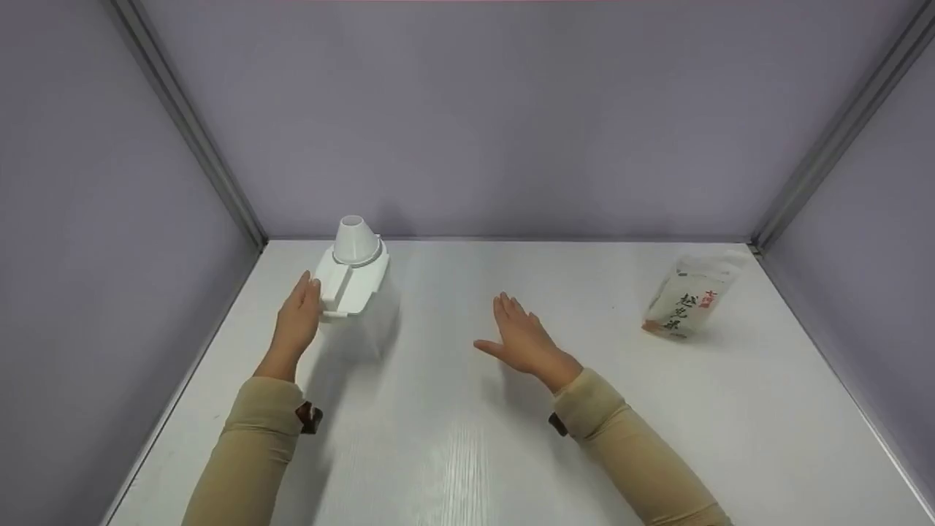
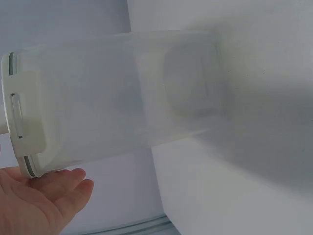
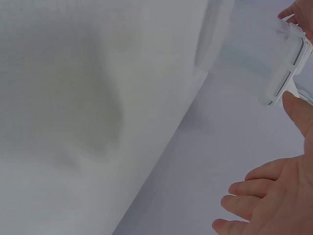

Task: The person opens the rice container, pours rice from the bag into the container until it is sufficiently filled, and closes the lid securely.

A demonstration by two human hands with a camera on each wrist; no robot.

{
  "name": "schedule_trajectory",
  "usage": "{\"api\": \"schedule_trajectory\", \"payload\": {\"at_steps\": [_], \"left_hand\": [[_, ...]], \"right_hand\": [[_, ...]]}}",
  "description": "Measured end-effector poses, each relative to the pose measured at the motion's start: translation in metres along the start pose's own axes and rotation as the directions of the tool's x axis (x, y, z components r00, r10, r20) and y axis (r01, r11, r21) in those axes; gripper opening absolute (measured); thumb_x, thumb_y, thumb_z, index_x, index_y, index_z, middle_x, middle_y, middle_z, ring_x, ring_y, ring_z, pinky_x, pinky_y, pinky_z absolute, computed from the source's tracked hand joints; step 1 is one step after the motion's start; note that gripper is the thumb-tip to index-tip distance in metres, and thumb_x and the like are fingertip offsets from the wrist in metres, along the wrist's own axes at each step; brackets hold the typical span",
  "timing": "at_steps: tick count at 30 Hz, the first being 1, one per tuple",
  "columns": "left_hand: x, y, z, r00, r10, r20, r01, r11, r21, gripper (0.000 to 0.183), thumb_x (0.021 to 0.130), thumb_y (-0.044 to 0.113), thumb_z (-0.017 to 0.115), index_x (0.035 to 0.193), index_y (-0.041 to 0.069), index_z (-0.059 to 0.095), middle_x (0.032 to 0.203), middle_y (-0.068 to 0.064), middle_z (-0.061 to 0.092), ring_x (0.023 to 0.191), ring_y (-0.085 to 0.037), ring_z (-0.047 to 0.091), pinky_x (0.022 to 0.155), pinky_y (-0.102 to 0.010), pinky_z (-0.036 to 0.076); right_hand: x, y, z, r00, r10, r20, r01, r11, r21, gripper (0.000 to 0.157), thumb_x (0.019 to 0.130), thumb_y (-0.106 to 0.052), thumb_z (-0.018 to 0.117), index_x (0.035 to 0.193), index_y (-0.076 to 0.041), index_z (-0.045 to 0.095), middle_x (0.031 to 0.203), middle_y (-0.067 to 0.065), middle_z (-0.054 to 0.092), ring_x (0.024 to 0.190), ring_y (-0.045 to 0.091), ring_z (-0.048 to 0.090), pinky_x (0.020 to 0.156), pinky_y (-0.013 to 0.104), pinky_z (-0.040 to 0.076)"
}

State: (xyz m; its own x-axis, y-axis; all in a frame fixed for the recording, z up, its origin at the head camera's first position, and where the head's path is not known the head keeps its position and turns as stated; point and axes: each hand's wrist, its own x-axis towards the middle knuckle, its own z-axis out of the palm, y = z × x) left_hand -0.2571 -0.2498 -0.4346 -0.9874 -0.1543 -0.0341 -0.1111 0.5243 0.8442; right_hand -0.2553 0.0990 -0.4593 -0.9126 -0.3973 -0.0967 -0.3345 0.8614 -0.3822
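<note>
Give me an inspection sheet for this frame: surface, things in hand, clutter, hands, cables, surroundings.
Surface: white table with a faint wood grain, bare in the middle.
Things in hand: clear container with a white lid and a cone-shaped spout, standing at the left rear.
Clutter: white pouch with printed characters, at the right rear, apart from both hands.
Hands: left hand flat, fingers straight, at the container's lid edge; right hand spread just above the table, holding nothing.
Cables: nothing seen.
Surroundings: lilac walls on three sides with metal corner posts.
</note>
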Motion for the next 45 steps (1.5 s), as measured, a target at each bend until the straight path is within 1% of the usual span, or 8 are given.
{"api": "schedule_trajectory", "payload": {"at_steps": [9, 16, 20, 24, 29, 33, 39, 45], "left_hand": [[0.003, -0.009, 0.0, 0.999, 0.02, 0.044, -0.017, 0.999, -0.05, 0.06, 0.102, 0.039, 0.019, 0.149, 0.005, 0.005, 0.154, -0.015, 0.005, 0.141, -0.03, 0.002, 0.113, -0.043, 0.005], [0.003, -0.012, 0.001, 0.995, -0.031, 0.096, 0.046, 0.987, -0.154, 0.06, 0.102, 0.038, 0.025, 0.151, 0.016, 0.0, 0.154, -0.016, 0.005, 0.135, -0.04, 0.022, 0.104, -0.055, 0.028], [0.003, -0.015, -0.001, 0.993, -0.039, 0.113, 0.06, 0.981, -0.182, 0.061, 0.101, 0.039, 0.027, 0.151, 0.017, 0.0, 0.152, -0.021, 0.012, 0.13, -0.042, 0.032, 0.103, -0.053, 0.03], [0.004, -0.016, -0.001, 0.992, -0.045, 0.12, 0.067, 0.98, -0.188, 0.061, 0.101, 0.04, 0.028, 0.151, 0.018, 0.001, 0.152, -0.021, 0.013, 0.129, -0.042, 0.033, 0.102, -0.053, 0.032], [0.007, -0.015, -0.001, 0.992, -0.05, 0.12, 0.073, 0.979, -0.193, 0.061, 0.101, 0.039, 0.03, 0.151, 0.018, 0.001, 0.151, -0.023, 0.015, 0.129, -0.043, 0.034, 0.101, -0.054, 0.033], [0.007, -0.013, -0.002, 0.989, -0.05, 0.137, 0.078, 0.975, -0.206, 0.062, 0.101, 0.039, 0.031, 0.151, 0.019, 0.001, 0.149, -0.025, 0.019, 0.128, -0.043, 0.034, 0.101, -0.054, 0.033], [0.007, -0.011, -0.003, 0.987, -0.059, 0.148, 0.089, 0.975, -0.205, 0.061, 0.101, 0.039, 0.03, 0.151, 0.019, 0.0, 0.15, -0.025, 0.016, 0.129, -0.043, 0.032, 0.101, -0.054, 0.032], [0.009, -0.015, -0.004, 0.986, -0.073, 0.147, 0.1, 0.977, -0.188, 0.061, 0.101, 0.04, 0.03, 0.151, 0.019, 0.001, 0.151, -0.023, 0.014, 0.129, -0.043, 0.034, 0.1, -0.054, 0.034]], "right_hand": [[0.016, -0.021, 0.002, 0.998, -0.036, 0.046, 0.033, 0.998, 0.06, 0.086, 0.092, -0.052, 0.048, 0.147, 0.003, 0.012, 0.153, 0.017, 0.01, 0.14, 0.028, 0.01, 0.112, 0.044, 0.014], [0.027, -0.033, 0.008, 0.994, -0.049, 0.102, 0.033, 0.989, 0.147, 0.085, 0.093, -0.054, 0.046, 0.148, 0.0, 0.01, 0.154, 0.014, 0.01, 0.14, 0.025, 0.01, 0.112, 0.037, 0.012], [0.034, -0.042, 0.013, 0.99, -0.068, 0.124, 0.044, 0.982, 0.182, 0.083, 0.093, -0.053, 0.046, 0.148, 0.0, 0.012, 0.154, 0.013, 0.011, 0.14, 0.024, 0.011, 0.112, 0.036, 0.013], [0.041, -0.052, 0.017, 0.989, -0.091, 0.116, 0.064, 0.974, 0.218, 0.08, 0.094, -0.051, 0.046, 0.147, 0.0, 0.016, 0.153, 0.013, 0.016, 0.14, 0.023, 0.015, 0.112, 0.035, 0.015], [0.051, -0.064, 0.021, 0.989, -0.126, 0.074, 0.101, 0.954, 0.281, 0.075, 0.095, -0.049, 0.046, 0.146, 0.0, 0.021, 0.151, 0.013, 0.023, 0.138, 0.023, 0.021, 0.111, 0.034, 0.018], [0.058, -0.073, 0.022, 0.99, -0.117, 0.074, 0.085, 0.938, 0.336, 0.073, 0.095, -0.048, 0.047, 0.146, -0.001, 0.023, 0.15, 0.012, 0.025, 0.138, 0.022, 0.023, 0.111, 0.034, 0.02], [0.07, -0.092, 0.023, 0.99, -0.097, 0.104, 0.048, 0.918, 0.393, 0.074, 0.094, -0.051, 0.046, 0.147, -0.005, 0.023, 0.149, 0.011, 0.028, 0.136, 0.023, 0.027, 0.11, 0.034, 0.023], [0.084, -0.11, 0.018, 0.993, -0.058, 0.103, -0.003, 0.857, 0.515, 0.077, 0.094, -0.051, 0.045, 0.149, -0.006, 0.015, 0.149, 0.011, 0.028, 0.133, 0.023, 0.034, 0.106, 0.035, 0.03]]}}
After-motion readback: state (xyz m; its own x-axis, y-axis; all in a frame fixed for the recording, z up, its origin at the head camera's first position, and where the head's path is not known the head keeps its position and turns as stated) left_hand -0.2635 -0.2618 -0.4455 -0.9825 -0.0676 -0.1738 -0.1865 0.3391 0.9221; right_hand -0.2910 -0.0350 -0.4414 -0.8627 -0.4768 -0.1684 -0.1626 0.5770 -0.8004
